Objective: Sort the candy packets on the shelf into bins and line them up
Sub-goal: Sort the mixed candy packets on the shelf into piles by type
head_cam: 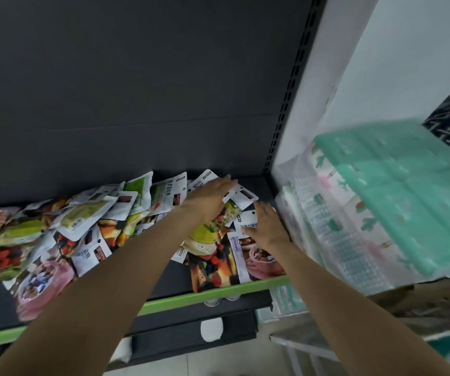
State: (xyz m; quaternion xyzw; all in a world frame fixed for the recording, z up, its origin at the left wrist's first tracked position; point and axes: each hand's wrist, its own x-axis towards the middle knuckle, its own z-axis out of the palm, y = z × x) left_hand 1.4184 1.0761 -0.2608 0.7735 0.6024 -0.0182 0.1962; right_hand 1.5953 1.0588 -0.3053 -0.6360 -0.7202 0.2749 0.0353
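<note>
Both arms reach onto the dark shelf with the green front edge [213,293]. Left hand [210,196], at 12 o'clock of centre, lies flat, fingers straight, on the white-backed candy packets [241,195] at the back right of the heap; grip apart, nothing pinched. Right hand [268,226], at its 4 o'clock, fingers straight and spread, presses on a white packet with dark print [247,223]; grip also apart. The pile of glossy fruit-print candy packets [64,229] sprawls from 9 o'clock across to the hands, overlapping, unsorted. A yellow-green packet [205,236] lies between the two wrists. At 3 o'clock, a clear plastic bin [335,213] stands just beside the right hand; blurred teal packs [397,185] show through it.
</note>
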